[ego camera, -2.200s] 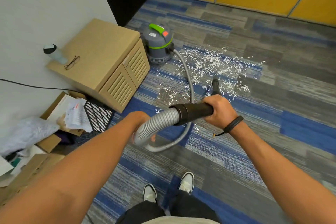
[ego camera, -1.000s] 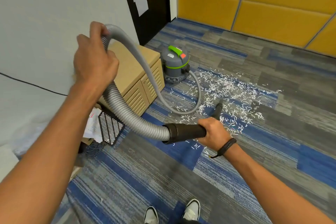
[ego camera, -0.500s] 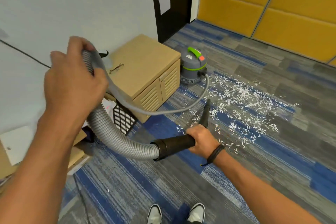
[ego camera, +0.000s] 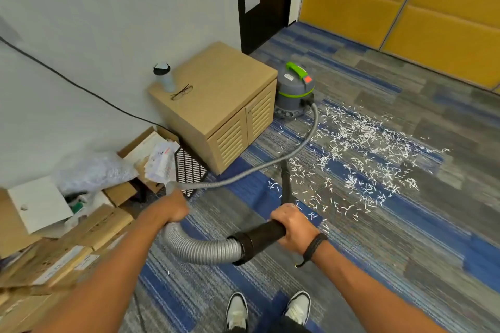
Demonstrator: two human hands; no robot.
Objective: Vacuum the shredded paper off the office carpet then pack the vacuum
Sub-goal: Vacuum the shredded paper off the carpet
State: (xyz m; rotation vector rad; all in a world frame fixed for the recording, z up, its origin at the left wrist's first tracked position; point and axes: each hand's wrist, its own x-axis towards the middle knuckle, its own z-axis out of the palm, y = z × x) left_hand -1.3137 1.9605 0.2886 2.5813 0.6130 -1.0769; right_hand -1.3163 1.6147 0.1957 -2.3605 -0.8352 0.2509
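Right hand: the right hand (ego camera: 293,227) was wrapped around the black handle (ego camera: 259,238) of the hose.
Left hand: the left hand (ego camera: 173,207) held the gray hose (ego camera: 200,250) farther back, with fingers curled on it.
Hose path: it bent in a loop between the hands, then ran off toward 1 o'clock to the vacuum (ego camera: 295,92).
Nozzle: the thin black nozzle (ego camera: 284,184) ran long from the right hand toward 12 o'clock, and its tip pointed at the near edge of the paper.
Paper: the shredded paper (ego camera: 359,149) lay spread on the carpet (ego camera: 405,238) from 12 to 2 o'clock, and it looked like none was picked up yet.
Vacuum spot: it stood upright just beside the wooden cabinet (ego camera: 216,105), at 12 o'clock.
How the hose feels: it looked soft and bendy, so I think it would flop if held in only one place.
How the handle feels: it looked stiff, so it seemed the best place to steer from.
How the paper feels: the bits looked very light, so I think they could blow away easily.
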